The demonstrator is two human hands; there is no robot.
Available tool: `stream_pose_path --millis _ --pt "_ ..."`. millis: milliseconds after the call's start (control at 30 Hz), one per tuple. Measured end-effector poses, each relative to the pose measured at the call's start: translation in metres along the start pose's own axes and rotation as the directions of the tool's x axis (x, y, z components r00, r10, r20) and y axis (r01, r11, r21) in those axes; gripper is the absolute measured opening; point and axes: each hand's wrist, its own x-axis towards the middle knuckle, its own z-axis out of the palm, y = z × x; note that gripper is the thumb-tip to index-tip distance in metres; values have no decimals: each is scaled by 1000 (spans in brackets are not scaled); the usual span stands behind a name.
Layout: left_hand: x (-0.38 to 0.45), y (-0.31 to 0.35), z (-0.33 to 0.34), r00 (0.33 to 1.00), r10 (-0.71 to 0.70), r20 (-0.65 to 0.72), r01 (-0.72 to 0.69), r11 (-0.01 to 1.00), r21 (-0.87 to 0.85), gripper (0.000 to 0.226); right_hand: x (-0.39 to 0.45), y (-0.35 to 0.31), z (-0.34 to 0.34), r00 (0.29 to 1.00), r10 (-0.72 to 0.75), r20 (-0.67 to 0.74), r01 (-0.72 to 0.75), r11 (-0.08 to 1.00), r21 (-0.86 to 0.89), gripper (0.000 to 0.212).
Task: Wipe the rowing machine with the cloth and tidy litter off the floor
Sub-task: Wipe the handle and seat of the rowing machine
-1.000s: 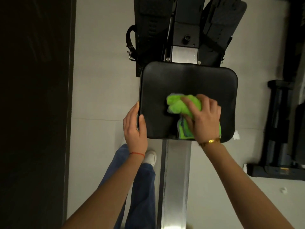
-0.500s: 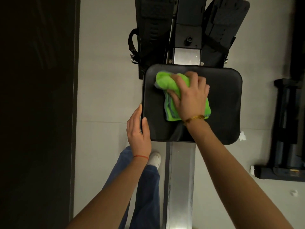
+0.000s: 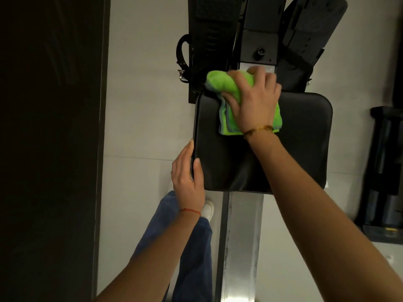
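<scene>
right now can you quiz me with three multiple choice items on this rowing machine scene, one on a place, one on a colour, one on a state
1. Where is the cloth?
A. on the floor
B. at the seat's far edge
C. on the metal rail

2. What colour is the cloth?
A. red
B. white
C. bright green

3. What is the left hand doing?
A. gripping the seat's side edge
B. hanging free
C. holding litter

Answers:
1 B: the cloth lies over the far edge of the seat under the right hand.
2 C: it is bright green.
3 A: the left hand has its thumb on top of the seat's side edge.
</scene>
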Motion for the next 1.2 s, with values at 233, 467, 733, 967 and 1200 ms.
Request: stream_pose_path --millis 233,467,733,967,1200 --pt "1 -4 0 1000 21 -15 -21 1000 -1 39 -116 -1 -2 973 -219 74 209 970 124 48" --pt "0 -1 -1 999 33 -5 -33 998 44 40 -43 10 -1 976 -211 57 211 977 10 44" --pt "1 1 -4 1000 -1 19 -1 996 86 43 -150 7 -9 972 -208 105 195 973 120 48" --pt "-5 20 3 995 -93 -42 97 989 112 40 -129 89 -17 999 -39 19 41 992 -118 43" --pt "11 46 23 963 -186 -195 227 951 210 40 -161 105 -34 995 -24 94 26 999 -20 46"
